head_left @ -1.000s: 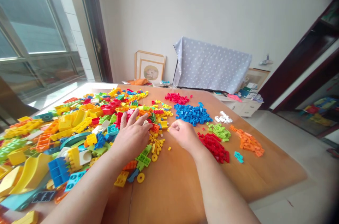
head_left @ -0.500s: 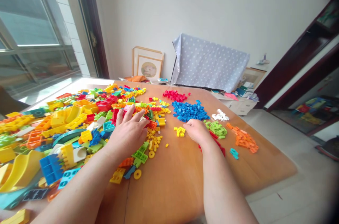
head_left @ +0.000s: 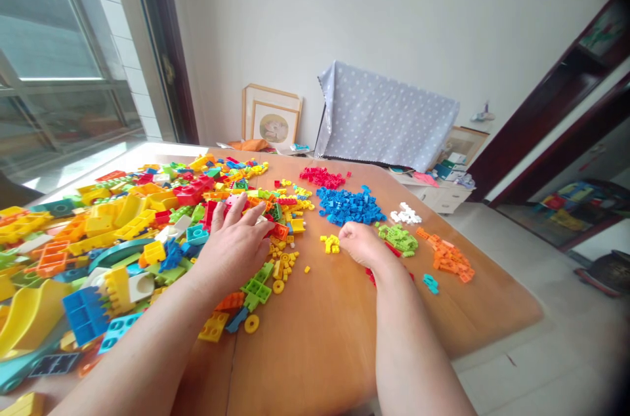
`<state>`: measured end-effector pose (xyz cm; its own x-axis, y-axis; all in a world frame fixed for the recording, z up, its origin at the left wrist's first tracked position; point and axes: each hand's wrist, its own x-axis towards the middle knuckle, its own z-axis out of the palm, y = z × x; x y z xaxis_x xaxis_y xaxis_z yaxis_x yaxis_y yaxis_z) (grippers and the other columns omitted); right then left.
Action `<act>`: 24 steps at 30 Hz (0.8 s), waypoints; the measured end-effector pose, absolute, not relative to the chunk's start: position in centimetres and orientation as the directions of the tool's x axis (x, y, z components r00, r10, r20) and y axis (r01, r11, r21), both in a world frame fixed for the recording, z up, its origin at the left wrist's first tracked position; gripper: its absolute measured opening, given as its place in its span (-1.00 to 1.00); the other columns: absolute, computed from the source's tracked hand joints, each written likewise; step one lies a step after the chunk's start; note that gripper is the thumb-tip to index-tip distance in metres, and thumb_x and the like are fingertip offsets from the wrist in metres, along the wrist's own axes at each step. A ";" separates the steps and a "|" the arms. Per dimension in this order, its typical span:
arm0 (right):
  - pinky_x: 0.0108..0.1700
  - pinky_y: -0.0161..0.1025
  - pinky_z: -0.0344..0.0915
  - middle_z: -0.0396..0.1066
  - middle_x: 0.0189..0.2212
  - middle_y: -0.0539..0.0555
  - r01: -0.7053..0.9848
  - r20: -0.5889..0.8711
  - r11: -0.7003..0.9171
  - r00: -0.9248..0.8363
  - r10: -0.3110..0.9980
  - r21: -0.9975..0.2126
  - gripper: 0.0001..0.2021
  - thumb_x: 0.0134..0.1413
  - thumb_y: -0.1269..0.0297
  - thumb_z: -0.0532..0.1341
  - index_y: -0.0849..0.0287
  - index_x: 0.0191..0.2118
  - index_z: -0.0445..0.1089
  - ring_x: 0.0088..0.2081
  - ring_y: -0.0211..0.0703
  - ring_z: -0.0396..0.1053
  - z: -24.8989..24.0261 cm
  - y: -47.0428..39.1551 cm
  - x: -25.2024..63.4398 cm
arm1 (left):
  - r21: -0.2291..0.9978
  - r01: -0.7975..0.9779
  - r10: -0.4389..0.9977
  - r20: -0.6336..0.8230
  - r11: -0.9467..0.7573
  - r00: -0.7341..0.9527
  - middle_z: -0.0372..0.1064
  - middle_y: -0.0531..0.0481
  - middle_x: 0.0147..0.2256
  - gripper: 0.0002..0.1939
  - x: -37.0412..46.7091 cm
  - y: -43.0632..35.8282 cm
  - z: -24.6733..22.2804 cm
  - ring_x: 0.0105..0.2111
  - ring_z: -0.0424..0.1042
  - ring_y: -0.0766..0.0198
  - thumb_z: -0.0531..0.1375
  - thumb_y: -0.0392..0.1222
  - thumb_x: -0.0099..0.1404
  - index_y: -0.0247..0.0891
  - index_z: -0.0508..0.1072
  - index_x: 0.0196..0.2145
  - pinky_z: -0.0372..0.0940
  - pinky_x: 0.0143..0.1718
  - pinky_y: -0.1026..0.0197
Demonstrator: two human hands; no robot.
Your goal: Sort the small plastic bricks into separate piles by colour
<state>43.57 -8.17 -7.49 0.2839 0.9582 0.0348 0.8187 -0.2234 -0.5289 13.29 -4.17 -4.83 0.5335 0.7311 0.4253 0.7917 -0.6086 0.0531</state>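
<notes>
My left hand (head_left: 233, 240) lies over the right side of a large mixed heap of toy building bricks (head_left: 132, 212), its fingers spread among red, orange and yellow pieces. My right hand (head_left: 363, 244) has its fingers curled together just beside a small group of yellow bricks (head_left: 329, 244); anything inside the fingers is hidden. Beyond that hand sits a blue brick pile (head_left: 350, 206). To its right are green bricks (head_left: 399, 240), and red bricks (head_left: 370, 275) show partly from under the wrist.
On the wooden table (head_left: 305, 344) are also a crimson pile (head_left: 322, 176), white bricks (head_left: 406, 214), orange bricks (head_left: 449, 257) and a few teal bricks (head_left: 430, 283). A yellow ring (head_left: 251, 323) lies near the heap. A dotted cloth (head_left: 388, 117) hangs behind the table.
The view has shifted slightly, moving the scene a little to the left. Both hands keep nearly the same places, the left spread over the heap and the right curled by the yellow bricks.
</notes>
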 end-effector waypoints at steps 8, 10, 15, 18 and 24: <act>-0.46 -0.34 -0.02 0.43 -0.45 -0.05 0.783 0.008 -0.201 0.254 0.967 -0.588 -0.78 -0.01 0.09 0.30 0.10 -0.29 0.46 -0.44 -0.25 0.28 -8.4 -7.8 42.7 | 0.058 0.793 0.735 0.422 -0.606 0.531 0.23 -0.01 0.32 -0.61 13.2 -4.2 -4.9 0.43 -0.18 -0.23 0.09 -0.10 0.36 -0.02 0.57 0.05 -0.27 0.36 -0.43; -0.45 -0.34 -0.02 0.43 -0.43 -0.04 0.796 0.006 -0.211 0.260 0.965 -0.567 -0.75 -0.03 0.05 0.32 0.09 -0.29 0.45 -0.44 -0.25 0.26 -8.8 -7.5 42.7 | 0.056 0.794 0.736 0.419 -0.605 0.531 0.23 -0.03 0.32 -0.62 13.2 -4.2 -4.8 0.43 -0.18 -0.24 0.09 -0.10 0.36 -0.03 0.57 0.04 -0.27 0.36 -0.44; -0.45 -0.32 -0.04 0.40 -0.43 -0.04 0.821 0.039 -0.266 0.329 0.943 -0.506 -0.82 -0.04 0.18 0.29 0.08 -0.27 0.43 -0.45 -0.24 0.24 -9.0 -7.2 43.2 | 0.060 0.799 0.745 0.409 -0.598 0.527 0.24 -0.05 0.31 -0.63 13.2 -4.3 -4.4 0.42 -0.18 -0.28 0.08 -0.10 0.36 -0.05 0.58 0.01 -0.25 0.34 -0.46; -0.45 -0.32 -0.04 0.36 -0.48 -0.06 0.797 0.038 -0.223 0.294 0.955 -0.561 -0.83 -0.05 0.23 0.28 0.10 -0.27 0.41 -0.48 -0.26 0.21 -8.6 -7.5 42.6 | 0.078 0.812 0.767 0.389 -0.579 0.510 0.23 -0.02 0.31 -0.64 13.1 -4.5 -4.0 0.43 -0.18 -0.27 0.09 -0.13 0.36 -0.04 0.58 0.00 -0.25 0.34 -0.47; -0.47 -0.34 0.00 0.26 -0.56 -0.12 0.714 -0.055 -0.038 -0.001 0.999 -0.699 -0.89 -0.01 0.27 0.24 0.13 -0.30 0.39 -0.51 -0.30 0.16 -7.4 -8.5 40.6 | 0.099 0.835 0.806 0.344 -0.541 0.481 0.21 -0.01 0.33 -0.62 12.6 -4.7 -3.1 0.43 -0.18 -0.23 0.06 -0.23 0.35 -0.02 0.56 0.01 -0.24 0.33 -0.50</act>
<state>40.62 -8.54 -7.42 -0.0008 0.9985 -0.0545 0.7144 -0.0376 -0.6987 12.61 -4.66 -3.13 0.4810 0.8062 0.3444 0.8355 -0.5406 0.0986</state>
